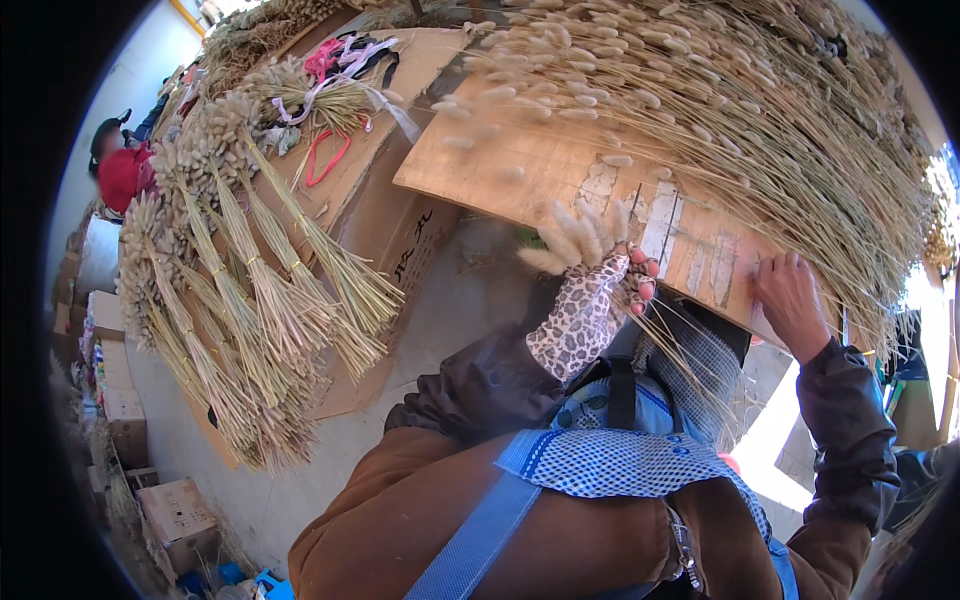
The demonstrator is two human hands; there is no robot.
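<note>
The leopard-print-gloved left hand [607, 288] grips fluffy beige dried-grass stems [573, 241]; best hold them lightly, level. Whether the bare right hand [793, 300] pinches any is unclear.

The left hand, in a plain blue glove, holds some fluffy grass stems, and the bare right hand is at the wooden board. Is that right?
Not quite: the head view shows a leopard-print glove, not plain blue. The left hand does hold fluffy grass stems, and the bare right hand is at the board.
</note>
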